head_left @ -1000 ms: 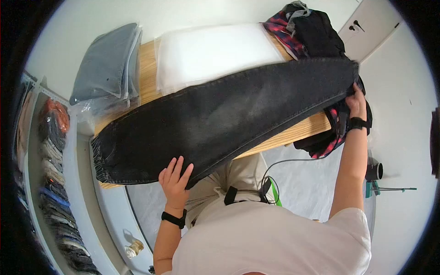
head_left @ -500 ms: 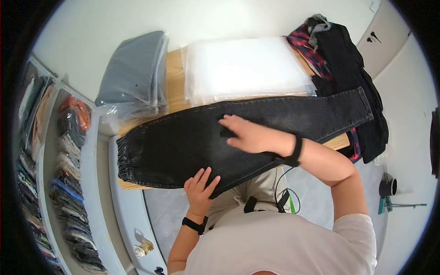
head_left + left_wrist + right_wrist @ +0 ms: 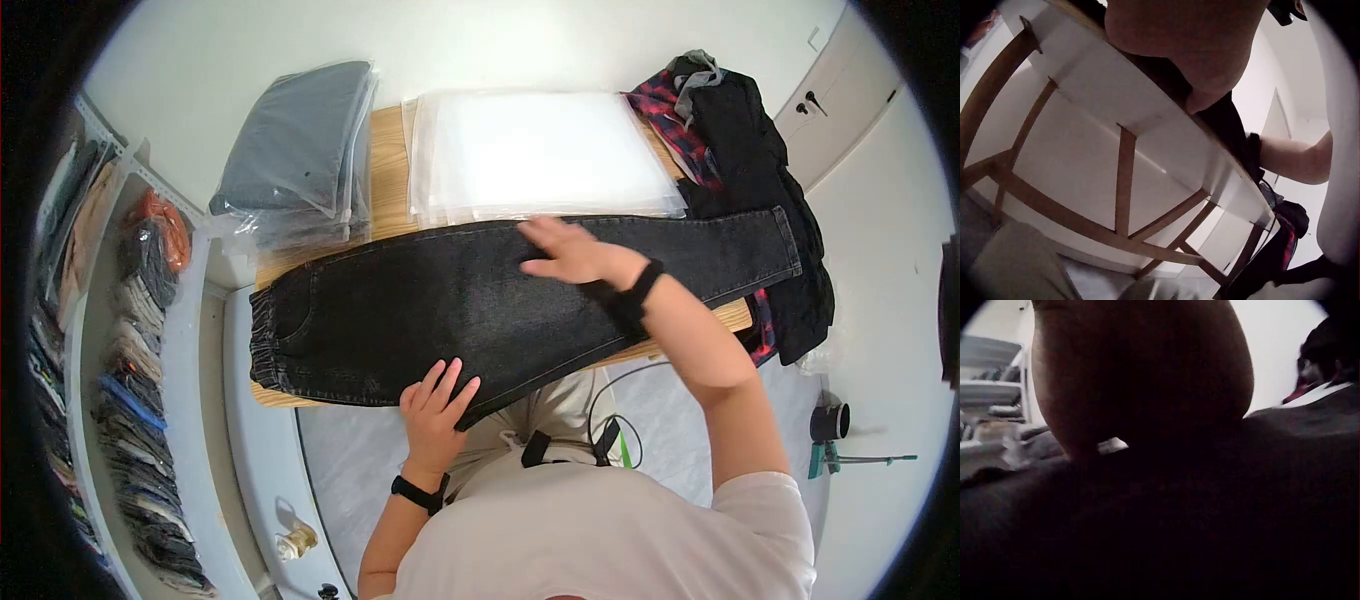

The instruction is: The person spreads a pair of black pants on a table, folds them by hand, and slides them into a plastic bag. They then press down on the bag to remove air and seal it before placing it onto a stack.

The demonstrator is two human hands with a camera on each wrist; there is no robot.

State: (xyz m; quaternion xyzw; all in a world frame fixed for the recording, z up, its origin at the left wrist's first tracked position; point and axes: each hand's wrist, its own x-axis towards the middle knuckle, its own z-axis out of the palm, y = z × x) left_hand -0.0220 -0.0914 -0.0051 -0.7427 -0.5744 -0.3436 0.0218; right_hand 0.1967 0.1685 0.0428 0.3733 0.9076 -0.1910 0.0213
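Black jeans [image 3: 400, 310] lie flat and lengthwise across the wooden table [image 3: 390, 170], elastic waistband at the left, leg hem at the right. The left hand [image 3: 435, 415] rests with fingers extended on their near edge, left of the middle. Over the upper middle of the jeans is the right hand [image 3: 570, 252], slightly blurred, its fingers extended toward the far edge. In the right wrist view that hand [image 3: 1141, 369] is dark against the cloth [image 3: 1210, 519]. The left wrist view has the left hand [image 3: 1185, 44] at the table's edge, its fingertips hidden.
Behind the jeans lies a stack of clear plastic bags [image 3: 540, 150], with bagged grey garments [image 3: 295, 140] to its left. Dark and plaid clothes [image 3: 745, 150] are heaped at the right end. Shelves of folded clothes [image 3: 140, 400] stand at the left; a cable [image 3: 600, 390] hangs below the table.
The right hand has left the hem end and come in over the middle of the jeans, then moved slightly toward the far edge. The hem end now lies straighter. The left hand stays on the near edge.
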